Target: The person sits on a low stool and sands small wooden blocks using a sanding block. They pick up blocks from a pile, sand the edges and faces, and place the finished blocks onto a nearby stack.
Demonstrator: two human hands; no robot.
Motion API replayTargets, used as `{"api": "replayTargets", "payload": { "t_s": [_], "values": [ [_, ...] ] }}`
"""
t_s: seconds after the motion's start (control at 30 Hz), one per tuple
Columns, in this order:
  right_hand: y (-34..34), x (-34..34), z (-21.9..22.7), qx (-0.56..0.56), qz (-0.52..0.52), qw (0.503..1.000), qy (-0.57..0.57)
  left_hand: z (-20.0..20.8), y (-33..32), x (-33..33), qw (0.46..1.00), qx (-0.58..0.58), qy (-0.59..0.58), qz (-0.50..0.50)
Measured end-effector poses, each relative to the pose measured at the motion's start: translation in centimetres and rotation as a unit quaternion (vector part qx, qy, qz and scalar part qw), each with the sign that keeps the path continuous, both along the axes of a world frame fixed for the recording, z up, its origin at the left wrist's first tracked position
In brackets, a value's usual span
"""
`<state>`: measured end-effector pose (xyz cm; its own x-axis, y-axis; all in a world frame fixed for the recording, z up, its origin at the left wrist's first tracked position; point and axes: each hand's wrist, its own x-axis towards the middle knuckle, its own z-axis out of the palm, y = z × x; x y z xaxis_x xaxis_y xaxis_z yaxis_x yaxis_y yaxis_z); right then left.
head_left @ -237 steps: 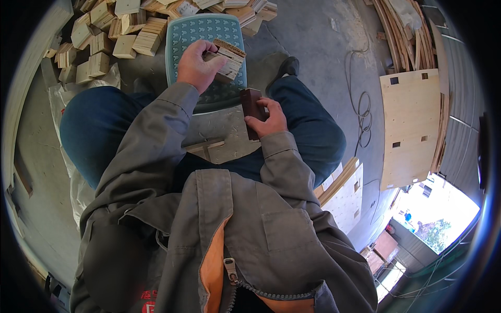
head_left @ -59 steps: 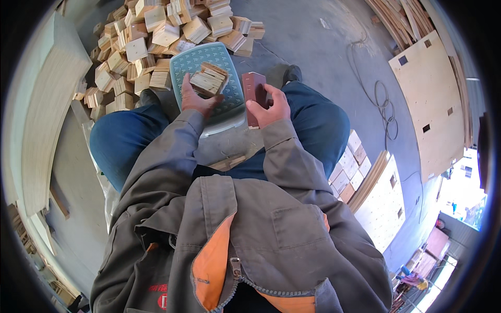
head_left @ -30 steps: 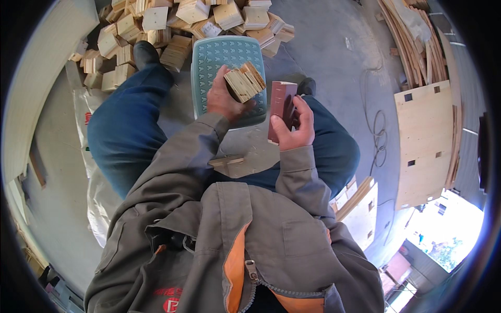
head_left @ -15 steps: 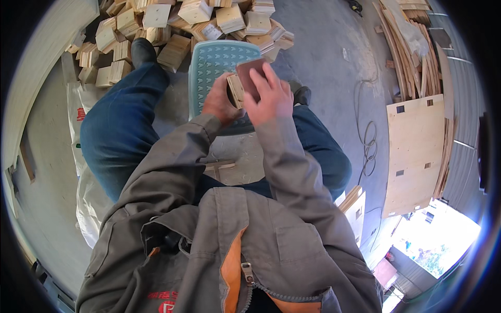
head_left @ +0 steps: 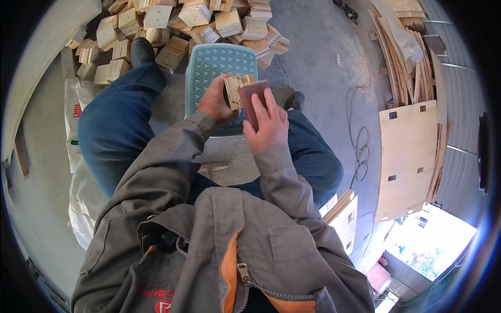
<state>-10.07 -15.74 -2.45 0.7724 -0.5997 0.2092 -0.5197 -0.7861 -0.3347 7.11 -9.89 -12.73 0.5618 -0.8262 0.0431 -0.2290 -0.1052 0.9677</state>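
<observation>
Between my knees, over a light blue-green plastic stool (head_left: 213, 58), my left hand (head_left: 213, 103) is closed around a small plywood block (head_left: 233, 92) with striped layered edges. My right hand (head_left: 272, 124) holds a flat reddish-brown sanding block (head_left: 248, 104), its fingers laid over the upper face. The sanding block is tilted against the right side of the plywood block. The contact face between them is hidden.
A heap of plywood blocks (head_left: 194, 13) lies on the floor beyond the stool. Plywood sheets (head_left: 406, 156) and wood strips (head_left: 399, 62) are stacked at the right, beside a loose cable (head_left: 360, 148). White sheeting (head_left: 78, 193) lies at the left.
My right hand and the sanding block have moved down toward me along the plywood block's side, uncovering more of the block. My left hand keeps its hold. The whole view has shifted slightly.
</observation>
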Motion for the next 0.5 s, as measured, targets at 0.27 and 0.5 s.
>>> {"api": "replayTargets", "payload": {
  "t_s": [0.27, 0.5],
  "values": [
    [1.7, -1.0, -0.4, -0.019, 0.002, 1.0, -0.012, -0.5, 0.0, -0.2, 0.998, -0.038, 0.046, 0.004],
    [-6.3, 8.6, -0.9, -0.008, -0.067, 0.997, 0.04, 0.2, 0.3, 0.0, 0.999, -0.004, 0.036, -0.005]
  ]
}}
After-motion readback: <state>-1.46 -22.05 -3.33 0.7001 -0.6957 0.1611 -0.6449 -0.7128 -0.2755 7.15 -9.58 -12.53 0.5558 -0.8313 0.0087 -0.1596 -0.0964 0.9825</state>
